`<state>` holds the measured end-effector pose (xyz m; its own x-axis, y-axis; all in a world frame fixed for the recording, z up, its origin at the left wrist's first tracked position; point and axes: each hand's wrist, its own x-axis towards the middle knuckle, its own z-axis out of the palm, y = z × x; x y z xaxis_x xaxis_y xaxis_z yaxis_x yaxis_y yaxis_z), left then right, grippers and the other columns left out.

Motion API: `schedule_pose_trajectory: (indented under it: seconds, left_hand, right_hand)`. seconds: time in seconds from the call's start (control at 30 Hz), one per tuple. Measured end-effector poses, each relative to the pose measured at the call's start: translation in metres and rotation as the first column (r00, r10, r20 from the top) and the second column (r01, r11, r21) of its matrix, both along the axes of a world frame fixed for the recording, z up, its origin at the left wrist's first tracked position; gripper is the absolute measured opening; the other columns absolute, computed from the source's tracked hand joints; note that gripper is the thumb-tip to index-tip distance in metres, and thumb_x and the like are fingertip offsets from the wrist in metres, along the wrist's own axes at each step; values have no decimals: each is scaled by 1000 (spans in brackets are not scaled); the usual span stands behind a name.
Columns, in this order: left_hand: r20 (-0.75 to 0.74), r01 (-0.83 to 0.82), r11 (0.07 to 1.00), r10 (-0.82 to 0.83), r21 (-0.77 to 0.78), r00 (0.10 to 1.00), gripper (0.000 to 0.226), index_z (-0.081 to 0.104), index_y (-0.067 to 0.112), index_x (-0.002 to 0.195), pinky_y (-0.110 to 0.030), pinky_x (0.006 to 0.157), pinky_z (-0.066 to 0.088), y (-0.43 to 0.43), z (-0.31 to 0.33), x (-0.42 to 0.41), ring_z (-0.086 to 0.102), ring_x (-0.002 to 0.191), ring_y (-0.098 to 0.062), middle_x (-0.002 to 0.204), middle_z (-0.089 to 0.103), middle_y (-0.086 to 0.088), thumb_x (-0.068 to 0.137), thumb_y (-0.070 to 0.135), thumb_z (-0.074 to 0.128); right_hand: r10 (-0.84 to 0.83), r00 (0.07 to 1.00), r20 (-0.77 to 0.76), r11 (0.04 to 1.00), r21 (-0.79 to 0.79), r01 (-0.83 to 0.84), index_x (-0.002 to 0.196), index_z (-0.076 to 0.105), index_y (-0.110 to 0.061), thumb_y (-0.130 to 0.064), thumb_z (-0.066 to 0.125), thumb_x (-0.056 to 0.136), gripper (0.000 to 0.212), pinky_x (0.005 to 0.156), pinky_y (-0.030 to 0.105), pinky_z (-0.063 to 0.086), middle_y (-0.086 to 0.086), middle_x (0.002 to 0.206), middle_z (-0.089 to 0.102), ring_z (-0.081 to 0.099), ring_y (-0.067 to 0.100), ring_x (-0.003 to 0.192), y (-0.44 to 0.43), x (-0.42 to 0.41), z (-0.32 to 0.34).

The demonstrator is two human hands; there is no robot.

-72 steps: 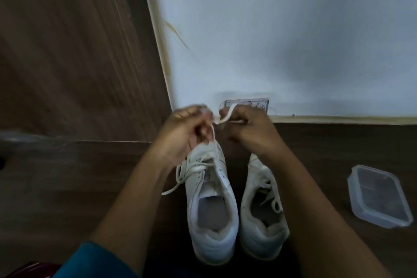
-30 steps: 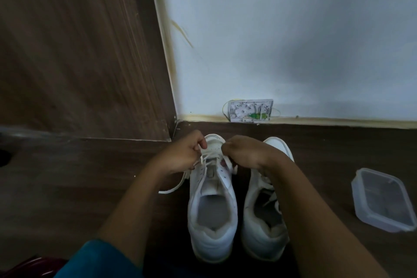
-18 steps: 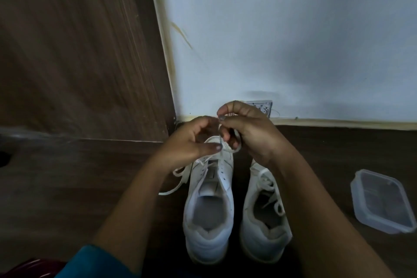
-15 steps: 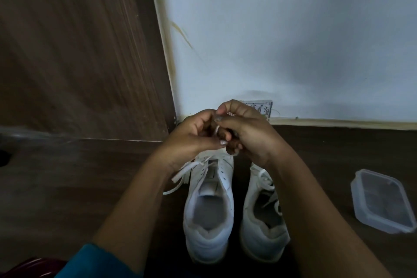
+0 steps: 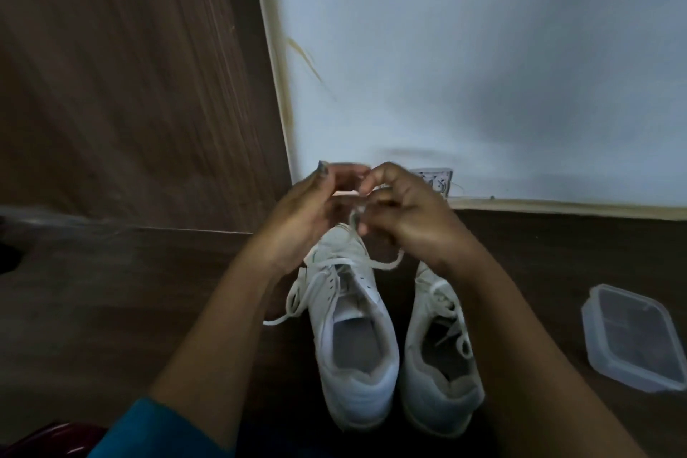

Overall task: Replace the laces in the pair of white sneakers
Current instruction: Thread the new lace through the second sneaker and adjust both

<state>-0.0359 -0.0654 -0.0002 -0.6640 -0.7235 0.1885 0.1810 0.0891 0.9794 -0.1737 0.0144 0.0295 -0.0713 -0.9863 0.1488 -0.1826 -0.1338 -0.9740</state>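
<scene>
A white lace [image 5: 388, 267] is part-threaded through the front eyelets of a white sneaker [image 5: 353, 346], which stands on a dark wooden floor [image 5: 130, 309] with its heel toward the viewer. The upper eyelets are still bare. Above this sneaker's toe, the two hands have drawn slightly apart from their tight huddle of half a second ago. A short stretch of lace now runs between them, probably slack being pulled through after a crossing.

The right hand [image 5: 412, 219] pinches the lace in curled fingers. The left hand [image 5: 305, 223] shows straighter fingers, but blur hides whether it holds anything. One lace end trails left of the sneaker.

The second sneaker [image 5: 438, 368], loosely laced, stands just beside it on the right. A clear plastic box [image 5: 635, 338] sits well apart, farther right.
</scene>
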Motion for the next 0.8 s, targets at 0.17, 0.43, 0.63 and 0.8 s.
schedule_pose_trajectory:
  seconds: [0.17,0.43,0.63,0.8]
  left_hand:
    - [370,-17,890,207,-457,906,49,66,16,67,-25,51,32,-4,5,3,43,49,-14,49,49,-7,75,65,57]
    - [463,-20,945,178,-326,868,9,65,20,87,-23,69,47,-18,-13,46,60,72,-2,79,65,-1,89,25,57]
    - [527,188,970,-81,-153,846,25,61,5,97,-18,48,38,-8,-2,30,47,53,-4,66,54,-1,85,27,58]
    - [721,192,953,36,-232,692,22,69,19,76,-17,51,35,-21,-15,48,44,47,-1,59,57,-1,93,25,56]
  right_hand:
    - [-25,989,-144,1000,-23,21,80,50,-16,0,60,86,20,42,17,37,3,58,61,49,1,40,-4,5,-8]
    - [-48,986,-158,997,48,57,84,50,-20,-7,59,90,17,47,19,37,-2,60,65,47,2,43,-7,-4,-16]
    - [-28,957,-288,998,49,44,84,44,-20,-2,61,83,24,59,31,43,11,73,60,53,14,62,-20,18,-33]
    - [49,849,-526,984,172,50,76,62,-18,-11,73,77,12,64,25,43,-2,77,63,56,10,69,-17,1,-34]
